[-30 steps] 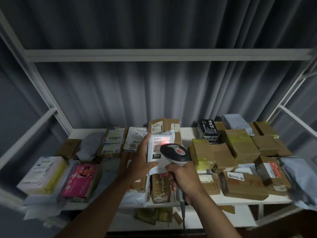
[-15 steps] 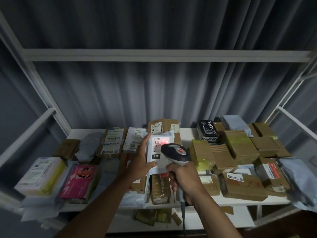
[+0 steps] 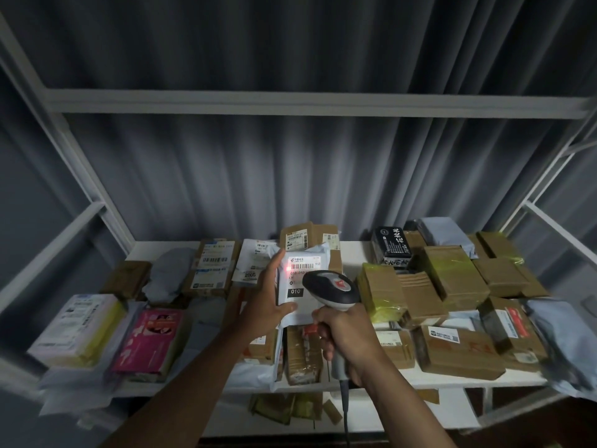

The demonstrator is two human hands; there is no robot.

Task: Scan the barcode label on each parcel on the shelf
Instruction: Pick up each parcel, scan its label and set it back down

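The left hand holds a white parcel upright above the middle of the shelf, thumb curled over its lower front and fingers wrapped behind its left edge. Its barcode label faces the camera, with a red glow at the label's left edge and a black patch reading 010 lower down. The right hand grips the handle of a dark scanner, whose head sits just in front of the parcel's right side. Brown cardboard boxes crowd the shelf's right half; a pink package and a yellow-edged one lie at the left.
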